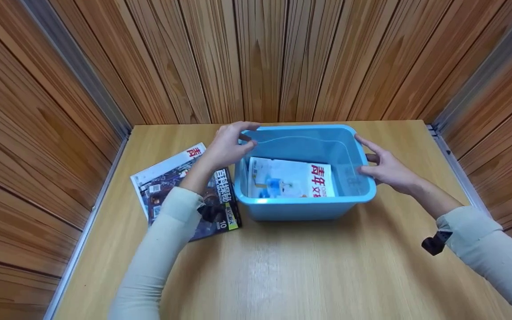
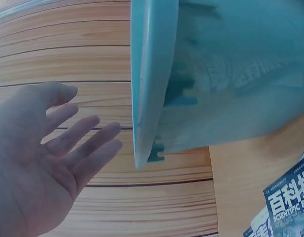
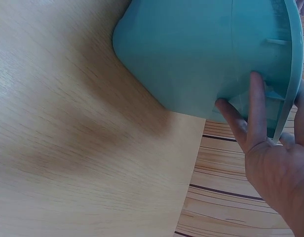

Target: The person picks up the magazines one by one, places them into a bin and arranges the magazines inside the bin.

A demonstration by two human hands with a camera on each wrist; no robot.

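A blue plastic bin [image 1: 305,201] stands in the middle of the wooden table [image 1: 309,266], with a white magazine [image 1: 291,178] lying flat inside. My left hand [image 1: 229,144] hovers at the bin's far left corner. In the left wrist view this hand [image 2: 48,148] has its fingers spread and straight, a small gap away from the rim [image 2: 147,84]. My right hand [image 1: 387,169] is at the bin's right rim. Its fingers [image 3: 255,108] press the outer wall [image 3: 191,49] under the rim, with the thumb on the rim's other side.
Two magazines lie on the table left of the bin, under my left forearm: a dark science one [image 1: 220,204] on top of a white one [image 1: 167,169]. Wood-panelled walls [image 1: 260,58] close in the table at the back and on both sides.
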